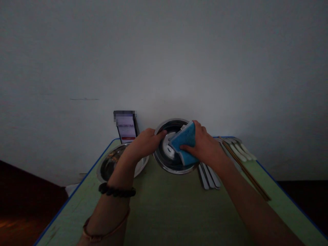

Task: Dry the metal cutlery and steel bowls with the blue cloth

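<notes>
A shiny metal bowl (164, 163) is held tilted above the table, its hollow side facing me. My left hand (147, 143) grips its left rim, thumb inside and the other fingers behind it. In my right hand (205, 143) is a folded blue cloth (186, 140), pinched between thumb and fingers. The cloth lies against the right part of the bowl's inside. Below my left forearm a second metal bowl (107, 167) rests on the table, partly covered by that arm.
A phone (126, 126) leans upright against the wall behind the second bowl. Right of the bowls lie several metal-handled utensils (208, 176), wooden chopsticks (252, 179) and several white-handled utensils (241, 151). The green table (164, 208) has a blue edge and meets the wall (164, 61).
</notes>
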### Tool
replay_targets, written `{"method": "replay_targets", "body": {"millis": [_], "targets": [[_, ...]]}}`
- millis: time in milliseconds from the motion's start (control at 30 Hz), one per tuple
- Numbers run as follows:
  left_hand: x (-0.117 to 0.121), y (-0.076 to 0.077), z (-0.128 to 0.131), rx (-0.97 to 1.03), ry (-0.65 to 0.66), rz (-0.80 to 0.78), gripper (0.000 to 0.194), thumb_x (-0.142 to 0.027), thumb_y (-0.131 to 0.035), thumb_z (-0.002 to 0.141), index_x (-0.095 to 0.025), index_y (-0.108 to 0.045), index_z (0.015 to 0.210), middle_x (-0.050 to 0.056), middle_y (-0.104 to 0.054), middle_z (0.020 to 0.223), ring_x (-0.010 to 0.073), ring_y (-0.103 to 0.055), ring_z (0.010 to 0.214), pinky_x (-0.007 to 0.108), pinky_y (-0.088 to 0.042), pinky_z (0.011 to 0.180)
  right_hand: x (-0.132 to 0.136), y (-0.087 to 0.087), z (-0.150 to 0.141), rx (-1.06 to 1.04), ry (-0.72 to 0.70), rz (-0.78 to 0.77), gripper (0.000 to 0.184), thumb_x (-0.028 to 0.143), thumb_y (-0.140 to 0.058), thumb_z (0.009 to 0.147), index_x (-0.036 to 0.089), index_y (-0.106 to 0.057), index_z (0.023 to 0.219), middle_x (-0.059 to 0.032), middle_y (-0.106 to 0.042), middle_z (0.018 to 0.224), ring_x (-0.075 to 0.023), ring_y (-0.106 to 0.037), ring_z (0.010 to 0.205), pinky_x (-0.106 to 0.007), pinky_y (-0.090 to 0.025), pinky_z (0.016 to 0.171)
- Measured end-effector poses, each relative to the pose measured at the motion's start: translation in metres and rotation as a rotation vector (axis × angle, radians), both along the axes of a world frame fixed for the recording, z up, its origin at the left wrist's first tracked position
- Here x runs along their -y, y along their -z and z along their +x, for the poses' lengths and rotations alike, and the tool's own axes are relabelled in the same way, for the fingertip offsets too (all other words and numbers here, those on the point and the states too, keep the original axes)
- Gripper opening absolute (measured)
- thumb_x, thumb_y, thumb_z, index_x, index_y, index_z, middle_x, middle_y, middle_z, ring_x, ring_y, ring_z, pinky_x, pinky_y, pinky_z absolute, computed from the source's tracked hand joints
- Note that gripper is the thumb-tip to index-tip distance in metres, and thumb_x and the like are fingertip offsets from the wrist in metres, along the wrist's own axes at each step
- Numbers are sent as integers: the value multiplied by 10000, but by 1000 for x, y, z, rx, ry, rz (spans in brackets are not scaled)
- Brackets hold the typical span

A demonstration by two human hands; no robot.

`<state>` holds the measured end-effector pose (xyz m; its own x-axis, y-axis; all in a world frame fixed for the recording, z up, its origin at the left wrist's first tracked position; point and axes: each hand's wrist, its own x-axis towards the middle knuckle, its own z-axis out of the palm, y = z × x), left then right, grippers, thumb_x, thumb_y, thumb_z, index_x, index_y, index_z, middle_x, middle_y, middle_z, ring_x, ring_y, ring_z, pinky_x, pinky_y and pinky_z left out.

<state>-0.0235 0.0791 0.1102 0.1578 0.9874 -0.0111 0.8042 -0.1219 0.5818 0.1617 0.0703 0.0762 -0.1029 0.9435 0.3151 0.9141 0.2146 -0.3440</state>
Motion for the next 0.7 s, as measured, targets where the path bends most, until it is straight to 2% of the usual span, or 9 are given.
{"method": "replay_targets", "body": {"millis": [100,300,400,500,600,700], "targets": [[-1,3,3,0,34,-12,479,-494,-362,801,-164,-503,483,39,-537,483,135,-495,467,239,-362,461,-2,2,4,-15,30,-20,789,404,-648,651,101,-259,1267,-216,-496,1158,-344,-561,975,-412,-468,712],[-1,7,5,3,144,-101,445,-498,-363,803,-145,-574,634,56,-612,584,155,-582,543,232,-419,503,-10,-3,17,45,33,-94,417,318,-609,686,125,-445,1018,-150,-625,900,-306,-604,835,-359,-430,631],[2,4,4,-7,174,-156,413,-470,-373,802,-135,-594,702,64,-639,648,163,-603,575,233,-434,513,-12,-7,22,103,2,-92,305,337,-582,709,139,-508,927,-142,-641,881,-288,-603,818,-341,-403,623],[6,-1,4,-38,239,-204,384,-420,-378,805,-127,-623,761,68,-656,698,164,-607,606,233,-438,536,-11,-8,21,150,-82,-72,231,329,-570,719,155,-550,869,-123,-652,883,-257,-598,811,-319,-380,615],[10,-4,7,-136,337,-117,314,-366,-415,789,-147,-636,743,45,-648,664,153,-583,611,225,-410,547,-8,-8,14,181,-158,-83,193,305,-583,711,173,-582,852,-103,-663,869,-240,-600,786,-310,-370,605],[12,-7,10,-217,381,-72,275,-330,-421,782,-161,-619,694,32,-629,616,140,-550,557,227,-376,524,-7,-7,6,156,-212,-99,222,375,-592,716,187,-618,830,-91,-675,843,-238,-608,770,-311,-376,603]]}}
